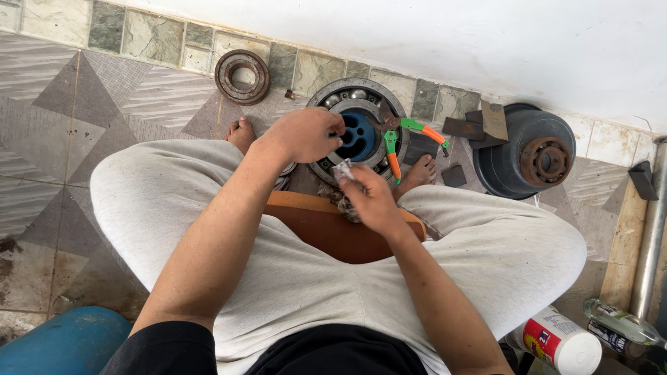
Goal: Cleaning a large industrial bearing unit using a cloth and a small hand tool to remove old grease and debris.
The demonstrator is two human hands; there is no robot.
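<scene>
I see a patterned tile floor (83,118) running up to a tiled skirting and a white wall (451,42), which closes off the far side. The big bearing (358,132) lies flat on the floor right against that wall, between my bare feet. Left of the bearing the floor is open; a smaller rusty ring (242,76) leans at the wall there. Right of the bearing it is crowded: orange-and-green pliers (406,139) rest on its rim, then metal scraps, then a dark hub (528,149). Nearer me than the bearing, a brown stool (326,229) shows between my knees.

My left hand (302,135) reaches over the bearing's left rim, fingers curled onto it, wrist bent down. My right hand (372,198) sits at the bearing's near edge, closed around a crumpled rag (344,170).
</scene>
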